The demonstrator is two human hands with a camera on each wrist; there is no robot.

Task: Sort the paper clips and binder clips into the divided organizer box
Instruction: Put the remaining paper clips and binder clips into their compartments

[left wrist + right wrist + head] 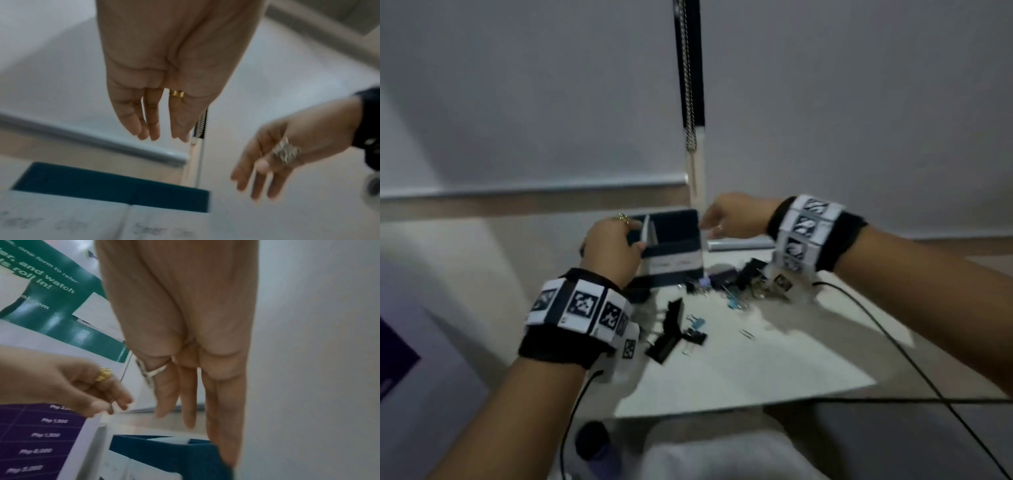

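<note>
Grey blinds (534, 102) hang behind a pale counter (756, 363), with a beaded chain (689, 85) dangling in the dark gap between them. At the far edge of the counter stands the box (671, 246), dark blue with a white band on its near face and a white divider (649, 233) splitting it into 2 compartments; nothing inside them can be made out from here. The left hand (613, 250) sits at the box's left wall, thumb on the near side, and the left wrist view shows its fingers (152, 116) straight and close together above the box rim, holding nothing. The right hand (732, 216) reaches in at the box's right wall, its fingers (187, 394) long and straight, pointing down beside the blue edge, also holding nothing; whether they touch the wall I cannot tell. Both wrists wear black bands with patterned white tags. Just in front of the box and to its right lies a heap of black binder clips (746, 277), and nearer still 2 more black ones (671, 329) with small blue clips (698, 322) and a paper clip (748, 334) scattered beside them. Black cables (893, 346) run across the near right of the counter.
</note>
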